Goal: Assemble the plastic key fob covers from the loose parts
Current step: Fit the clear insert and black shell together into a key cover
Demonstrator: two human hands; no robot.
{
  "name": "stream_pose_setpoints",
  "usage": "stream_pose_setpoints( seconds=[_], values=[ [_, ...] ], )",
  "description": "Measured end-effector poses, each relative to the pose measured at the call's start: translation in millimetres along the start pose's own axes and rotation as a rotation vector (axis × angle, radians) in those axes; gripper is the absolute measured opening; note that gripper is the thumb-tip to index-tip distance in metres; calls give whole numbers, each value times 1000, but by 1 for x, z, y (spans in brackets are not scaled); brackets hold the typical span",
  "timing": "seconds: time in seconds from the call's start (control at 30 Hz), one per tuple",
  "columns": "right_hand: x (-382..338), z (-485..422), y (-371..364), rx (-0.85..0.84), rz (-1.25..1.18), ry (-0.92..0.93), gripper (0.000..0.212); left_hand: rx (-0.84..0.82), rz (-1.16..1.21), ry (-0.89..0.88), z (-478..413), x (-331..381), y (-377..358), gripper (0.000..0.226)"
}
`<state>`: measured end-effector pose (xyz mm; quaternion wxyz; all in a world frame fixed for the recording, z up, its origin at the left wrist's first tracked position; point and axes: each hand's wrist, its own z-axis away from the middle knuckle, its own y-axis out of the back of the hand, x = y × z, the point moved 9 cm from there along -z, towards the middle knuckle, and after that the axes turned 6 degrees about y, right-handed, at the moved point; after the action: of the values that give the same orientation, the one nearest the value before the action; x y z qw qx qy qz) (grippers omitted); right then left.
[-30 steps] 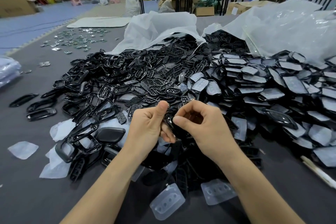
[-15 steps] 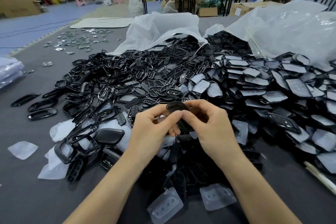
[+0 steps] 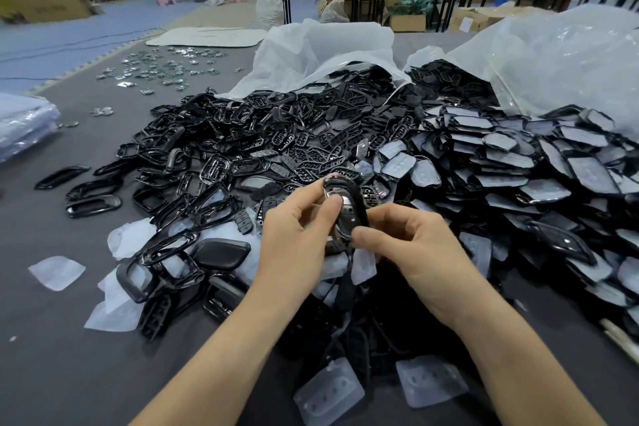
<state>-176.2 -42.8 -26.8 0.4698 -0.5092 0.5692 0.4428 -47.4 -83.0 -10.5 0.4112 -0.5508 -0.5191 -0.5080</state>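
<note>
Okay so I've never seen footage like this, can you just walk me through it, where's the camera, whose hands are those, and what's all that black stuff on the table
There is no machine here. The picture comes from a wide-angle camera worn on a person's head, looking forward and down, so the two bare arms reaching in from the bottom are that person's own.

The left hand and the right hand together hold one black key fob cover, raised above the grey table.

The table carries a big heap of loose black plastic frames, and to the right a stack of parts with pale film on them. Both spill out of clear plastic bags. Loose pale film pieces lie nearer the person. Behind is a workroom with cardboard boxes and more tables.
</note>
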Motion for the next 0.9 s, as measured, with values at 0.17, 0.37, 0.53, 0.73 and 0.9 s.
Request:
stream_pose_setpoints(
  seconds=[0.17,0.37,0.53,0.73,0.9],
  values=[
    [4,1,5,60,-15,-36,13,-57,-69,-13,2,0,-5,30],
    [4,2,11,109,14,-38,23,-151,-86,-3,4,3,-14,33],
    [2,1,9,109,76,-22,29,-114,-155,-34,4,3,-13,30],
    [5,3,10,138,110,-32,16,-118,-220,-88,3,3,-16,31],
    [4,2,13,142,122,-10,17,-194,-196,-51,2,-3,-21,47]
  ],
)
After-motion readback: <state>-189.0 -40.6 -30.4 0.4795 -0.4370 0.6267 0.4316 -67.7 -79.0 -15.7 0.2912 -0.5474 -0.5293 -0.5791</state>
